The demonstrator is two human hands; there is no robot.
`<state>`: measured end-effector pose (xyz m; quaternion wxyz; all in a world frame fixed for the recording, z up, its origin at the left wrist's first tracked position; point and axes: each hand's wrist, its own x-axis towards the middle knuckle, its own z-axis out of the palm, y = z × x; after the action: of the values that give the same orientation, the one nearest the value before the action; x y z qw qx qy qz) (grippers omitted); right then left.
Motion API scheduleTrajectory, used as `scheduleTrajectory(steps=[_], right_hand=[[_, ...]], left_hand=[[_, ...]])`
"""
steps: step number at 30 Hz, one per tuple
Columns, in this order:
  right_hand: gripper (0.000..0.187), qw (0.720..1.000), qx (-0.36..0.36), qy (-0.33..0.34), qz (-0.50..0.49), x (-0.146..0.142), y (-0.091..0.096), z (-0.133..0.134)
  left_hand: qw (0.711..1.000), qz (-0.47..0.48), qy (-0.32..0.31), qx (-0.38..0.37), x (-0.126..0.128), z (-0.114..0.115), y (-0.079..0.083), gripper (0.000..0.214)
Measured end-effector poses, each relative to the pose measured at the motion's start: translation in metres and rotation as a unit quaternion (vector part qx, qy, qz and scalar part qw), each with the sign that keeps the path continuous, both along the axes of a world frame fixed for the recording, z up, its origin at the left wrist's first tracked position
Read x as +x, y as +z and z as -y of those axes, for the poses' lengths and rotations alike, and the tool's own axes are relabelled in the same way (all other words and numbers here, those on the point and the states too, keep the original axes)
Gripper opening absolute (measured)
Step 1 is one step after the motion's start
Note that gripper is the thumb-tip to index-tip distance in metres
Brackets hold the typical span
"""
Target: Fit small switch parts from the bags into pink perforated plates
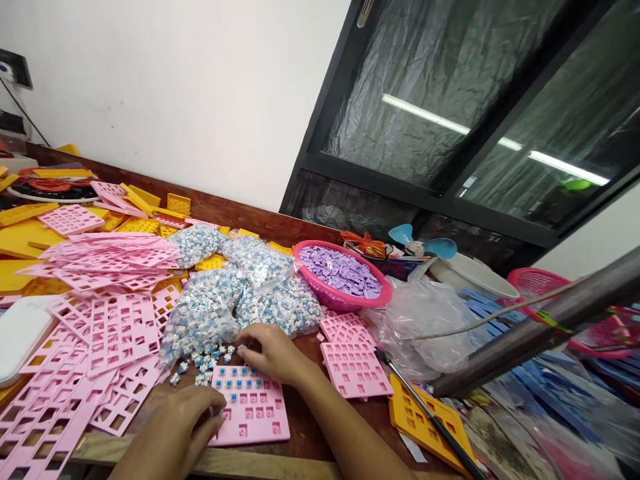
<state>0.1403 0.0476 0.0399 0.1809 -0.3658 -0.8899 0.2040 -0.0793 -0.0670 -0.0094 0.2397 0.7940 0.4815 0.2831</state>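
Note:
A pink plate with square cutouts point(257, 430) lies near the table's front edge. Small white-and-blue keyboard switches point(239, 384) sit in its upper rows; lower cutouts show bare. My left hand point(186, 420) is at the plate's left side, thumb and fingers closed together over its edge; what they hold is too small to make out. Just above the plate's far edge is my right hand point(273, 350), its fingers curled together beside loose switches point(205, 363). Whatever is between those fingertips is hidden. The loose switches spill from a clear bag of switches point(203, 307) behind.
Pink cutout plates point(123, 330) pile up on the left, near a white box point(23, 337). A pink basket point(345, 303) of purple pieces stands behind. Right of me lie another pink plate point(355, 370), a yellow plate point(425, 420) and a slanting dark pole point(525, 327).

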Motion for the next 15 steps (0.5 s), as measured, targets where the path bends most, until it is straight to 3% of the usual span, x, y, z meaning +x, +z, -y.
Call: scheduleTrajectory(steps=[5,11,15], right_hand=[[0.02,0.994,-0.073,0.048,-0.067,0.026,0.015,0.015],[0.019,0.957,-0.228,-0.026,-0.178,0.051,-0.011,0.022],[0.023,0.946,-0.278,-0.031,-0.163,0.061,-0.016,0.021]], left_hand=[[1.0,0.004,-0.029,0.007,0.003,0.001,-0.002,0.024],[1.0,-0.011,-0.006,-0.007,0.006,0.001,-0.001,0.021],[0.997,-0.052,0.059,-0.025,0.012,0.001,0.002,0.013]])
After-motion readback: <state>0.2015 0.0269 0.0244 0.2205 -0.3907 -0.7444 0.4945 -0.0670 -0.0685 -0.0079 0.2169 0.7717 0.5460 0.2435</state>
